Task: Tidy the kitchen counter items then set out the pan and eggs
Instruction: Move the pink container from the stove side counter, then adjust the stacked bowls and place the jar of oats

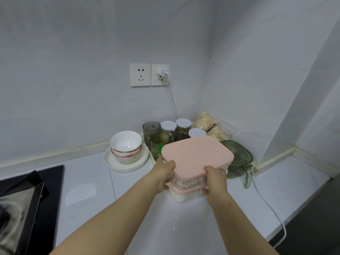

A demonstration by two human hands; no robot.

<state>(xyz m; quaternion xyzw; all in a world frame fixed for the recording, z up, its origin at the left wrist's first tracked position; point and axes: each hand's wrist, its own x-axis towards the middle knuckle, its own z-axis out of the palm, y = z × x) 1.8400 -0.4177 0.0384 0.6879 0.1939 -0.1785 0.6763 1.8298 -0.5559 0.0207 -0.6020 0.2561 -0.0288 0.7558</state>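
Two clear food boxes with pink lids (pixel 197 155) are stacked on the white counter (pixel 88 192), near its right back corner. My left hand (pixel 163 174) grips the stack's left front corner, thumb on the top lid. My right hand (pixel 215 183) grips the right front corner, thumb on the lid and fingers round the side. No pan or eggs are visible.
Stacked bowls (pixel 126 146) sit on a white plate (pixel 127 165) left of the boxes. Behind stand a grey cup (pixel 151 128), white-lidded jars (pixel 168 126) and oat bags (pixel 205 120). A green lidded container (pixel 237 159) lies to the right. A white cable (pixel 270 207) crosses the counter. A black hob (pixel 46 190) is at left.
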